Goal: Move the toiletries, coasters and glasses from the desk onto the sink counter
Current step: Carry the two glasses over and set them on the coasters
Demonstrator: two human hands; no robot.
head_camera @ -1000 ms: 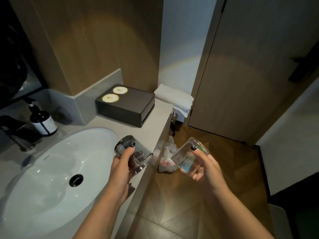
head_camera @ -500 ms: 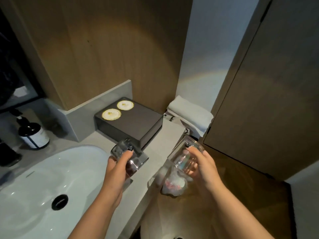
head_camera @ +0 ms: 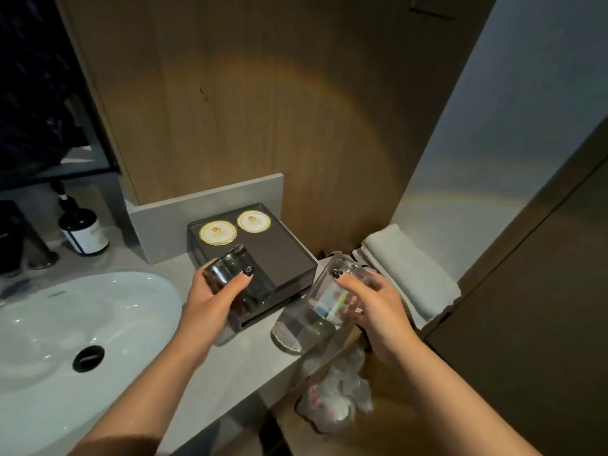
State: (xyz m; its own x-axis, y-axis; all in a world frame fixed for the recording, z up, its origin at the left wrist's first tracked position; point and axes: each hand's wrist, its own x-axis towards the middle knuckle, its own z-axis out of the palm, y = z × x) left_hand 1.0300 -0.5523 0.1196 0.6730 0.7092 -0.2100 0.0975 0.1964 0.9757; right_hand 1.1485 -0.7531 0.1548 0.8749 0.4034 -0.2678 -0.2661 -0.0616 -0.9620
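Note:
My left hand (head_camera: pixel 210 299) grips a clear glass (head_camera: pixel 235 274), held tilted over the front of a dark box (head_camera: pixel 283 258) on the grey sink counter (head_camera: pixel 237 366). Two round white coasters with gold rims (head_camera: pixel 218 232) (head_camera: pixel 254 221) lie on the box top near its back edge. My right hand (head_camera: pixel 375 307) grips a second clear glass (head_camera: pixel 316 307), tilted, above the counter's right edge just right of the box. Whether that glass touches the counter I cannot tell.
A white basin (head_camera: pixel 65 340) with a dark drain fills the left. A dark pump bottle (head_camera: pixel 84 230) and a black tap stand behind it. A folded white towel (head_camera: pixel 408 274) lies right of the box. A plastic-lined bin (head_camera: pixel 335 396) sits below the counter edge.
Both hands moved forward and up toward the dark box with their glasses. The left glass now hangs over the box front; the right glass has come over the counter edge.

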